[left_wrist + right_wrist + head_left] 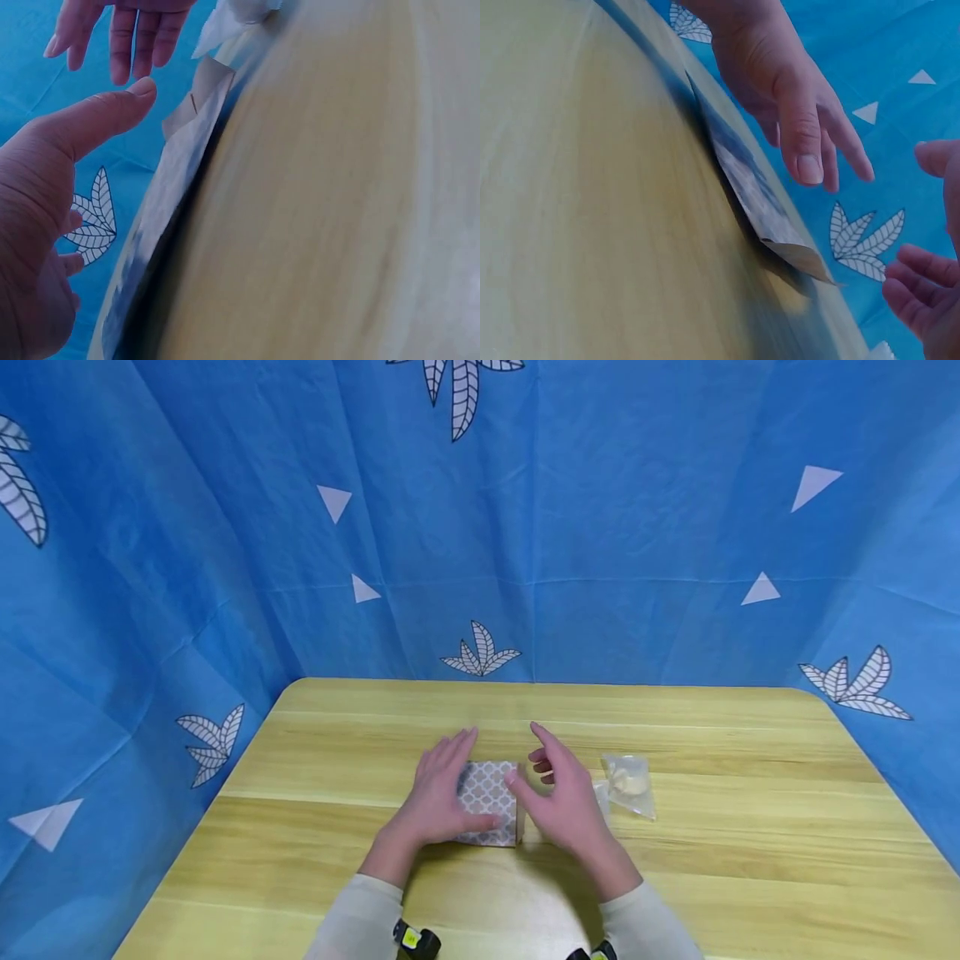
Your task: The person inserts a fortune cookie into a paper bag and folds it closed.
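The left hand [438, 793] lies open at the left side of a small patterned box [491, 802], its fingers straight and spread, pointing to the far side of the bench [300, 860]; its thumb reaches along the near edge of the box, and whether it presses the box cannot be told; the right hand [558, 797] is open too, fingers loosely extended, hanging just beside the right side of the box, its thumb close to the box's top right edge; the box thus sits between the two hands, near the middle of the bench, resting flat on the wood; it is grey with a white lattice print; in the left wrist view the left hand [45, 225] shows its palm and outstretched thumb apart from the box [180, 172], with the fingers of the right hand [120, 30] beyond; in the right wrist view the left hand [795, 112] hovers over the box [757, 195], its fingers straight, and the right hand's fingertips [922, 300] curl loosely at the frame's edge, holding nothing; to the right of the right hand, just beside it, lies a small clear plastic bag [628, 783] with something pale inside; behind and around the bench hangs a blue cloth [600, 527] printed with white leaves and triangles; pale sleeves [352, 918] cover both forearms.
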Demonstrator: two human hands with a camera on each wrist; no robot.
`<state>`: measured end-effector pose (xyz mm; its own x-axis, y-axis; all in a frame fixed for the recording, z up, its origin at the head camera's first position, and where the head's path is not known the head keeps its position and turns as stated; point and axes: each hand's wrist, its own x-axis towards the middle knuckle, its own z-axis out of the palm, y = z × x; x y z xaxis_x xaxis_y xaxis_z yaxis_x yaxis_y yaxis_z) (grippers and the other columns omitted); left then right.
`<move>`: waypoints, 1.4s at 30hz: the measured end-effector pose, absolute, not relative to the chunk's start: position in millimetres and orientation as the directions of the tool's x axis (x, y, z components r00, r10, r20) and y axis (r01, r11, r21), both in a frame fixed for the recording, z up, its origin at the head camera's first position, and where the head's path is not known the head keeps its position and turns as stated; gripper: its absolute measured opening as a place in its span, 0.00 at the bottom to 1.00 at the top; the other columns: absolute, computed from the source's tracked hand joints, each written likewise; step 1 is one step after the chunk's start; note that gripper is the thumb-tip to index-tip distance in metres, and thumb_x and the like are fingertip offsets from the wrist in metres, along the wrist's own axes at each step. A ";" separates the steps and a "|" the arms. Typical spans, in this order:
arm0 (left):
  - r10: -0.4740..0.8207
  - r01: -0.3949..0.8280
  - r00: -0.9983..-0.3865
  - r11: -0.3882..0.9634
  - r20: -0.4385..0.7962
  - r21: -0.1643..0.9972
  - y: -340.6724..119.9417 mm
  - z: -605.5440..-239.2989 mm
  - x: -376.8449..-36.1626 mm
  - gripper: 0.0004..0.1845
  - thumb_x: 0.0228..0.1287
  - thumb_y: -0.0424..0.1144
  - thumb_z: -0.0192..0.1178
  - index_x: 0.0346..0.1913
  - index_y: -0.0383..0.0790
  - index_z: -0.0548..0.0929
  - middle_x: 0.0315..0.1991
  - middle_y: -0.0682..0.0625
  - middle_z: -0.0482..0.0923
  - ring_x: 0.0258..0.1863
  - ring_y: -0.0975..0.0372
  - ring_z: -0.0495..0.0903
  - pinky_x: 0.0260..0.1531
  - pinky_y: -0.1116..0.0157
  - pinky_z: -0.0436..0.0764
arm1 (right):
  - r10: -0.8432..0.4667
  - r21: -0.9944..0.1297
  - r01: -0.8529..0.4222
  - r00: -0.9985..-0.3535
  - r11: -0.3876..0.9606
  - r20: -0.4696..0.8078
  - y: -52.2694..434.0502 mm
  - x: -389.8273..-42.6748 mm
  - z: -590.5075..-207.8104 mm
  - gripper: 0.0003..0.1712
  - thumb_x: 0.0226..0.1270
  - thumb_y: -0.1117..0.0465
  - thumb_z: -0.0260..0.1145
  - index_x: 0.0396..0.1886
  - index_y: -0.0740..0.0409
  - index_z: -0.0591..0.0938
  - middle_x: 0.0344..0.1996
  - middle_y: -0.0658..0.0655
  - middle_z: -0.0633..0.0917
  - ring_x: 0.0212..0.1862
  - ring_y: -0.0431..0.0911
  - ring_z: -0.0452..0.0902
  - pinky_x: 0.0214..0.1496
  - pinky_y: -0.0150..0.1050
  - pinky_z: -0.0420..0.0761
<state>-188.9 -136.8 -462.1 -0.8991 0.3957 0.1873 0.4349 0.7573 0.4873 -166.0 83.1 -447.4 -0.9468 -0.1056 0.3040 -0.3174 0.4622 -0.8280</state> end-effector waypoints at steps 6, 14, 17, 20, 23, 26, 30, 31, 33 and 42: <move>0.407 0.416 -0.903 0.745 0.139 0.522 -137.1 -465.5 -188.0 0.72 0.33 0.69 0.78 0.81 0.50 0.48 0.78 0.48 0.51 0.75 0.44 0.49 0.70 0.40 0.43 | -0.166 -0.809 -0.339 -0.941 0.479 0.296 80.1 -167.0 -453.5 0.39 0.63 0.55 0.73 0.72 0.53 0.70 0.37 0.58 0.81 0.38 0.49 0.78 0.41 0.44 0.82; 0.413 0.381 -0.908 0.744 0.071 0.549 -138.6 -472.7 -187.9 0.73 0.30 0.70 0.77 0.81 0.55 0.47 0.78 0.51 0.52 0.75 0.45 0.47 0.70 0.42 0.39 | -0.223 -0.785 -0.333 -0.942 0.522 0.252 83.0 -169.0 -459.2 0.34 0.60 0.60 0.75 0.66 0.60 0.75 0.29 0.50 0.79 0.32 0.44 0.74 0.36 0.39 0.79; 0.419 0.377 -0.907 0.746 0.053 0.550 -139.0 -474.3 -187.8 0.73 0.28 0.70 0.78 0.81 0.56 0.49 0.78 0.53 0.53 0.75 0.45 0.46 0.70 0.42 0.38 | -0.237 -0.780 -0.324 -0.944 0.535 0.229 84.0 -169.2 -460.0 0.30 0.60 0.62 0.75 0.63 0.60 0.78 0.28 0.49 0.78 0.31 0.43 0.74 0.35 0.39 0.78; 0.431 0.383 -0.901 0.750 0.039 0.539 -140.0 -475.8 -188.0 0.72 0.27 0.69 0.79 0.80 0.55 0.53 0.77 0.53 0.55 0.75 0.45 0.46 0.70 0.42 0.37 | -0.250 -0.773 -0.321 -0.944 0.547 0.215 84.6 -169.8 -461.3 0.27 0.59 0.64 0.74 0.58 0.61 0.80 0.28 0.50 0.78 0.30 0.43 0.74 0.35 0.40 0.78; 0.451 0.401 -0.892 0.753 0.034 0.521 -141.1 -477.4 -188.5 0.70 0.27 0.69 0.79 0.79 0.51 0.58 0.76 0.49 0.57 0.75 0.44 0.46 0.70 0.41 0.37 | -0.261 -0.756 -0.317 -0.945 0.572 0.198 85.1 -170.8 -462.8 0.23 0.58 0.66 0.74 0.55 0.62 0.81 0.28 0.50 0.78 0.31 0.43 0.73 0.36 0.41 0.77; 0.465 0.415 -0.885 0.758 0.029 0.503 -141.9 -478.3 -188.6 0.69 0.26 0.69 0.79 0.78 0.49 0.60 0.76 0.47 0.56 0.75 0.44 0.46 0.70 0.41 0.37 | -0.269 -0.736 -0.307 -0.947 0.603 0.175 85.4 -171.9 -464.1 0.22 0.58 0.67 0.73 0.53 0.62 0.82 0.28 0.50 0.77 0.31 0.43 0.72 0.37 0.42 0.77; 0.475 0.426 -0.880 0.761 0.026 0.489 -142.2 -478.0 -188.6 0.69 0.25 0.68 0.80 0.77 0.49 0.62 0.76 0.46 0.55 0.76 0.44 0.44 0.71 0.43 0.36 | -0.275 -0.714 -0.300 -0.949 0.632 0.156 86.3 -173.0 -465.3 0.20 0.58 0.67 0.73 0.51 0.61 0.83 0.28 0.49 0.77 0.32 0.44 0.71 0.37 0.42 0.76; 0.475 0.425 -0.880 0.763 0.024 0.487 -142.2 -478.1 -188.7 0.69 0.25 0.68 0.79 0.77 0.49 0.62 0.76 0.47 0.55 0.76 0.45 0.44 0.71 0.43 0.36 | -0.274 -0.708 -0.301 -0.949 0.639 0.156 86.5 -173.3 -465.6 0.19 0.57 0.68 0.73 0.50 0.61 0.83 0.27 0.49 0.76 0.31 0.44 0.71 0.37 0.42 0.75; 0.473 0.424 -0.880 0.763 0.025 0.487 -142.4 -478.4 -188.8 0.69 0.26 0.68 0.79 0.77 0.49 0.62 0.76 0.47 0.55 0.76 0.45 0.44 0.71 0.43 0.36 | -0.277 -0.694 -0.307 -0.948 0.652 0.158 86.7 -173.6 -466.4 0.18 0.56 0.69 0.73 0.48 0.61 0.83 0.26 0.49 0.75 0.31 0.43 0.70 0.36 0.42 0.75; 0.460 0.415 -0.887 0.756 0.040 0.506 -143.1 -481.3 -190.2 0.68 0.27 0.68 0.79 0.77 0.49 0.62 0.75 0.48 0.56 0.76 0.46 0.45 0.71 0.44 0.36 | -0.271 -0.683 -0.303 -0.949 0.664 0.158 81.8 -171.9 -470.5 0.17 0.51 0.72 0.75 0.42 0.62 0.83 0.24 0.49 0.75 0.30 0.44 0.70 0.34 0.42 0.74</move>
